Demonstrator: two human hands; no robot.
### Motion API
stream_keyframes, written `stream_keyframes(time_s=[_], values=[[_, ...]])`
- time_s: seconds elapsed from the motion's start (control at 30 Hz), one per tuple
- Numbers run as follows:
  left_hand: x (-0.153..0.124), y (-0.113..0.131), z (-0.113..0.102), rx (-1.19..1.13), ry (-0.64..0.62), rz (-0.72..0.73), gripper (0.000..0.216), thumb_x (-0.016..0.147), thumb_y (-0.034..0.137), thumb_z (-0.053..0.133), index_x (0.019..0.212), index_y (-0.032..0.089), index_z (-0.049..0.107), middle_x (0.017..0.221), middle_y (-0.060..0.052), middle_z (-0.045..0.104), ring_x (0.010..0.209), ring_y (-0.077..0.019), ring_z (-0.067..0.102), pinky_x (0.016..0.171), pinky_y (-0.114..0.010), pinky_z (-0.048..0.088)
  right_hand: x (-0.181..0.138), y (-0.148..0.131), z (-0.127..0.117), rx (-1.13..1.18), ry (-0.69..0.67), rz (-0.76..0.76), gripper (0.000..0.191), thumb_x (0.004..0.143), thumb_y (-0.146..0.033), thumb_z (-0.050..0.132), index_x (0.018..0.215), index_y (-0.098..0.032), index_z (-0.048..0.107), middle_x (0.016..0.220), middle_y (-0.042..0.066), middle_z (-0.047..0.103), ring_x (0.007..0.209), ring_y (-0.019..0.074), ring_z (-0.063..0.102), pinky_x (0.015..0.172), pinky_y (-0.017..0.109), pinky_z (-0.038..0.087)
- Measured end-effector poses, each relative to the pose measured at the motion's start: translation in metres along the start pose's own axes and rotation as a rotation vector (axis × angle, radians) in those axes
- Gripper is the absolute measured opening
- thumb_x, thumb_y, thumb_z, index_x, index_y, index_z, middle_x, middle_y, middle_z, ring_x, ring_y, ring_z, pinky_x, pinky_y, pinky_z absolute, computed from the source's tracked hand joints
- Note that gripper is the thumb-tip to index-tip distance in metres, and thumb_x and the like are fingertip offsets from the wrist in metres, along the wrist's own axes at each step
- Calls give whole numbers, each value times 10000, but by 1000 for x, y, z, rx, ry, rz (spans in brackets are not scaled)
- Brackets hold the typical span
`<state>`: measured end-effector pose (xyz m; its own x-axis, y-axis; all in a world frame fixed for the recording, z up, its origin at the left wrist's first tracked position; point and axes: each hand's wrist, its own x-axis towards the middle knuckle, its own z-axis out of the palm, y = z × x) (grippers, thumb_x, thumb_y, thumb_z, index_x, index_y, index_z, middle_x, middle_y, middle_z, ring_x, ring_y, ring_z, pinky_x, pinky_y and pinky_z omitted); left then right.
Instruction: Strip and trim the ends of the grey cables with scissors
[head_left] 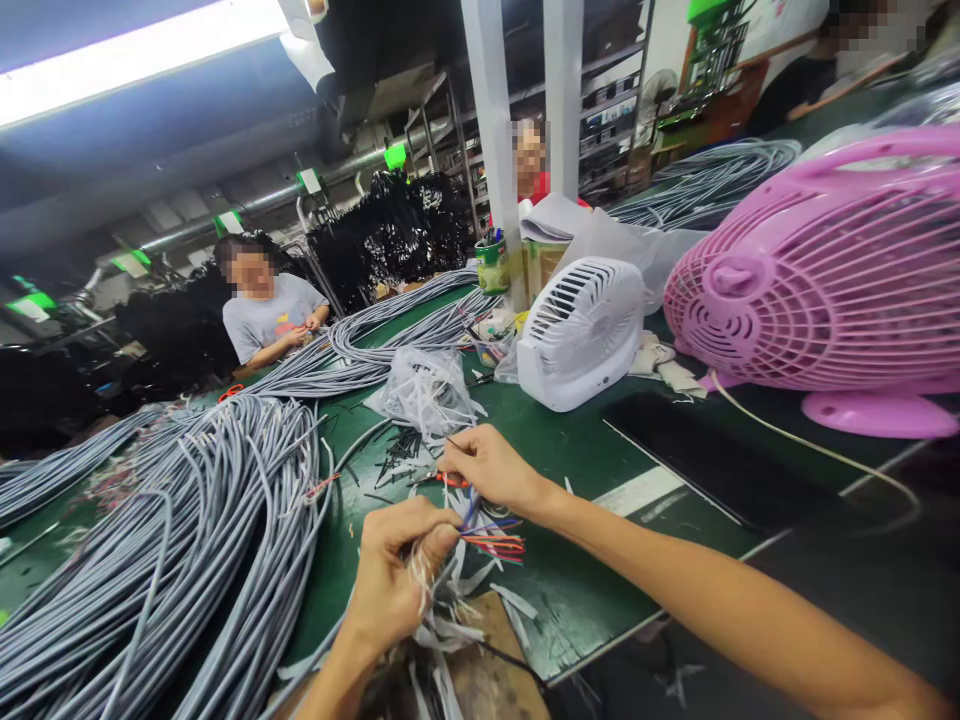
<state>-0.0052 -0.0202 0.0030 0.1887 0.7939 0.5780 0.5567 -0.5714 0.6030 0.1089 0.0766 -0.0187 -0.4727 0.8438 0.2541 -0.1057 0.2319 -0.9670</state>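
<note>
Right forearm (675,570) ran across the lower right, nearest the camera in the head view. Left hand (397,570), lower centre, was pinched tight on a bundle of coloured wires (499,545), loose ends fanned toward frame right. Right hand (491,465), just above, had fingers drawn together; couldn't tell what, if anything, they held. Red-handled cutters (452,481) showed beside it, mid-frame. Grey cable coil (187,520) filled the lower left. Judgement: doing this well probably called for a firm left pinch near the wire base, strands parted singly, tips evened up, white strips (516,600) kept out of the bundle.
</note>
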Motion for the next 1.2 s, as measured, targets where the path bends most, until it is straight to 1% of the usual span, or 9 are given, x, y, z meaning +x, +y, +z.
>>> stream_keyframes(time_s=[0.23,0.33,0.4,0.5,0.63,0.8,0.93,1.07,1.2], values=[[-3,-8,-14,-115,-63,-183,266,821,343,529,850,162,721,612,-28,566,563,-124,479,525,-229,356,3,-4,-8,-6,121,-68,296,634,-298,507,388,-168,408,387,-39,394,424,62,321,417,200,247],[-2,-13,-21,-290,-85,-306,291,803,365,555,952,165,706,644,-30,555,585,-122,470,540,-233,365,2,-5,-7,28,150,-76,294,664,-333,507,428,-165,454,418,-30,412,432,69,327,412,205,242],[1,-16,-23,-481,-35,-388,324,778,378,590,992,158,691,607,-17,534,538,-97,429,510,-220,347,0,-3,-5,66,155,-68,306,696,-374,500,472,-166,479,419,-44,377,417,67,297,401,209,220],[6,-17,-23,-766,97,-521,307,668,341,708,917,160,699,662,-33,582,497,-56,388,452,-182,297,-4,-3,0,102,145,-58,343,732,-448,502,532,-169,502,421,-63,322,407,67,259,397,216,193],[10,-14,-24,-957,56,-613,246,626,280,746,834,161,691,700,-52,615,461,-24,345,417,-150,236,-10,-8,4,94,50,-84,406,723,-520,540,541,-159,508,472,-46,377,457,72,305,432,222,228],[9,-14,-21,-966,-33,-645,267,632,296,746,855,163,685,643,-18,579,462,-26,370,433,-150,256,-13,-12,4,88,-75,-122,444,734,-558,505,569,-147,515,507,-44,378,483,69,290,453,224,218],[6,-19,-16,-851,-91,-613,260,659,313,729,858,151,685,632,-14,574,483,-46,398,456,-170,288,-11,-8,2,64,-64,-146,443,717,-549,526,533,-147,488,506,-45,360,498,71,289,474,228,212],[3,-25,-15,-747,-119,-583,235,711,317,689,888,163,684,662,-24,596,514,-62,424,474,-176,304,-10,-6,2,114,-76,-88,453,689,-553,556,501,-157,441,499,-54,327,491,66,270,472,226,200],[2,-27,-14,-706,-130,-544,240,717,343,676,892,178,684,658,-17,590,517,-71,422,468,-175,312,-10,-8,4,171,-121,-26,435,645,-550,591,525,-148,479,502,-51,366,491,66,295,472,224,209]])
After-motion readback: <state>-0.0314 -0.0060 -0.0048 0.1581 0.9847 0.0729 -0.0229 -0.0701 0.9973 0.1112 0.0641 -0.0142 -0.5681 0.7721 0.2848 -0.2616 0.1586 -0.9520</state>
